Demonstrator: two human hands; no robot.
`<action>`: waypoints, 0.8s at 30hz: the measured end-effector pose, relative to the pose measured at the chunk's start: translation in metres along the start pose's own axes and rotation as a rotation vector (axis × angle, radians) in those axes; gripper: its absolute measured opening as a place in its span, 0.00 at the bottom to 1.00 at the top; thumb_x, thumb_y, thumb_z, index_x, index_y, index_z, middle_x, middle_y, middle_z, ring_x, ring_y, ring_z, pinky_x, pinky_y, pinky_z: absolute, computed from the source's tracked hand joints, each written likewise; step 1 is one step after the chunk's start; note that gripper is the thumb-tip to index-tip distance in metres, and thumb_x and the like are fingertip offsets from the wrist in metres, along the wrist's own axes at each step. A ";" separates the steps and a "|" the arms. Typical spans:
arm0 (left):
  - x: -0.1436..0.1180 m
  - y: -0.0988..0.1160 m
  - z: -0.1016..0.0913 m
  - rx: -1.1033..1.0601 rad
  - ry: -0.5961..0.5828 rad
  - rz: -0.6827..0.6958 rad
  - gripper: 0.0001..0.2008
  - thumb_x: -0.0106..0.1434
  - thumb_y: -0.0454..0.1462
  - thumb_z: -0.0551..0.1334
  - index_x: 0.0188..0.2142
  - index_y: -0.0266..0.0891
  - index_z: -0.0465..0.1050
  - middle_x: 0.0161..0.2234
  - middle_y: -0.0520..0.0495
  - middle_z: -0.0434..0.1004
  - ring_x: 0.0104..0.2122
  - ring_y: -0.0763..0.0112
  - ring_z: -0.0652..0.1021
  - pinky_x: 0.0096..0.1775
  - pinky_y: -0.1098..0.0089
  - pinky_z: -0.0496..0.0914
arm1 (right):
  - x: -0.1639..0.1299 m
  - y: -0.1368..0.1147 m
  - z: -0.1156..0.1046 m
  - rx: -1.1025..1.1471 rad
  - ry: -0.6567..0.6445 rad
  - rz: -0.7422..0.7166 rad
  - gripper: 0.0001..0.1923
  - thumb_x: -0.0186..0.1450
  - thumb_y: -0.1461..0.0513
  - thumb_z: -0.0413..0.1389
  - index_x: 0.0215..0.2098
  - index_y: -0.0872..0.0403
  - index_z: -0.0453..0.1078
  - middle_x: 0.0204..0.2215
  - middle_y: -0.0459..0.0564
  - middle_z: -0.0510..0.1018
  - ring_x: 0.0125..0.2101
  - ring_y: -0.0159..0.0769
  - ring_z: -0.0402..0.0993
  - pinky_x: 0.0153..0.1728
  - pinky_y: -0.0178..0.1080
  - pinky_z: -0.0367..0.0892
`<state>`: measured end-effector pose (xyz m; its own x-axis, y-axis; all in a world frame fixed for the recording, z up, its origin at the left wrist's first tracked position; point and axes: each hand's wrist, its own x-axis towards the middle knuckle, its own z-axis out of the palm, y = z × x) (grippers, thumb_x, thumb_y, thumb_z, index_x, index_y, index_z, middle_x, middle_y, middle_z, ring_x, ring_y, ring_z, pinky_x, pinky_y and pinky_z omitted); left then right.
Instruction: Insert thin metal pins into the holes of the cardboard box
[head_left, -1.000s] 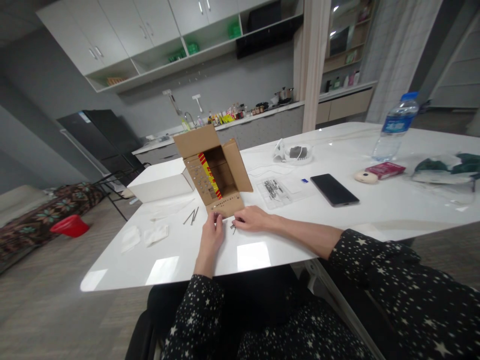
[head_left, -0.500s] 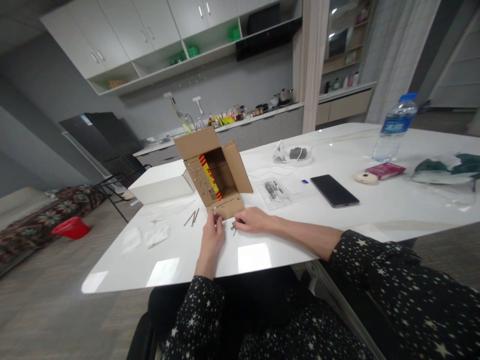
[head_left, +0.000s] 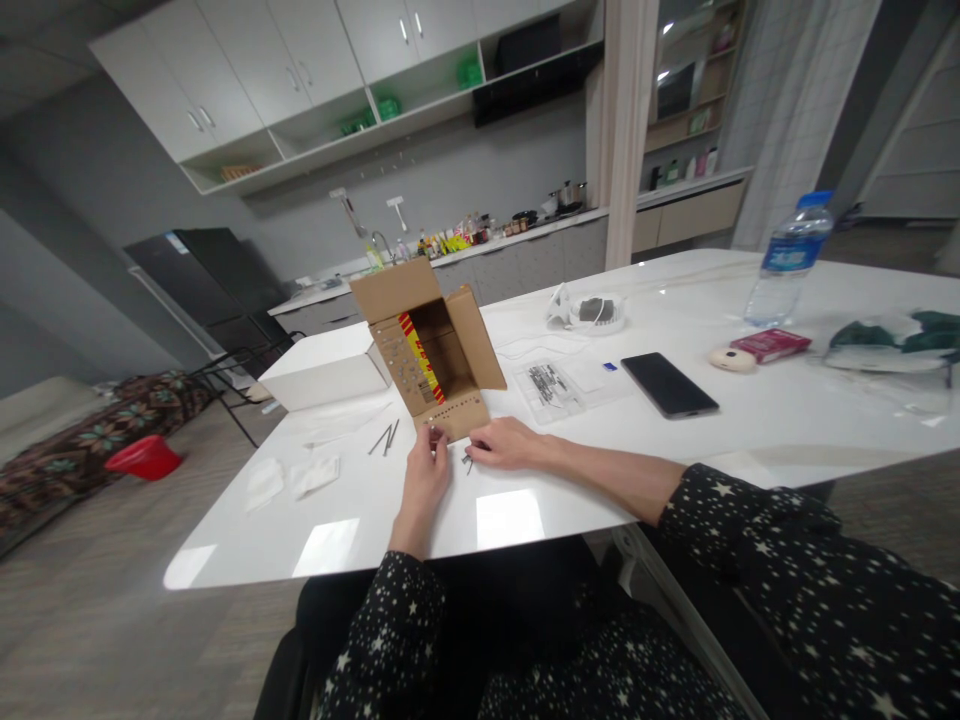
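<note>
On the white table, from left to right: crumpled tissues; loose nails; a white box; an open cardboard box with a perforated front flap. Left hand, fingers pinched narrowly at the flap's near edge on something too small to identify. Right hand, palm down just beside the flap, fingers curled over small dark pieces; whether it grips them cannot be told. Farther right: bagged hardware, phone, water bottle.
</note>
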<state>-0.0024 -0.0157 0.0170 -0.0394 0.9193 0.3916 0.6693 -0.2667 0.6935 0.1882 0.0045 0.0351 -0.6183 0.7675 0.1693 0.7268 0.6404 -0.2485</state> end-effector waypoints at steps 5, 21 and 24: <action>0.010 0.006 0.003 0.004 0.028 0.019 0.05 0.66 0.38 0.54 0.40 0.42 0.65 0.39 0.44 0.78 0.38 0.62 0.79 0.42 0.60 0.72 | 0.000 -0.001 -0.001 0.004 -0.006 0.004 0.20 0.71 0.52 0.46 0.38 0.53 0.76 0.36 0.51 0.82 0.35 0.38 0.77 0.31 0.35 0.56; 0.024 0.005 0.028 0.064 0.240 0.072 0.09 0.68 0.40 0.53 0.43 0.41 0.68 0.39 0.43 0.78 0.37 0.63 0.78 0.42 0.62 0.71 | 0.000 -0.001 -0.002 -0.015 -0.010 -0.003 0.19 0.71 0.53 0.47 0.38 0.54 0.77 0.35 0.52 0.82 0.35 0.39 0.77 0.33 0.35 0.59; 0.021 0.006 0.028 0.087 0.229 0.090 0.09 0.68 0.39 0.53 0.44 0.41 0.68 0.39 0.43 0.78 0.39 0.62 0.78 0.44 0.61 0.71 | 0.001 -0.001 -0.001 -0.022 -0.007 0.001 0.19 0.71 0.53 0.47 0.38 0.54 0.76 0.35 0.53 0.82 0.35 0.39 0.77 0.32 0.35 0.59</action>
<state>0.0213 0.0105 0.0126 -0.1377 0.8008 0.5829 0.7384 -0.3092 0.5993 0.1875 0.0048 0.0363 -0.6196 0.7679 0.1626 0.7338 0.6402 -0.2274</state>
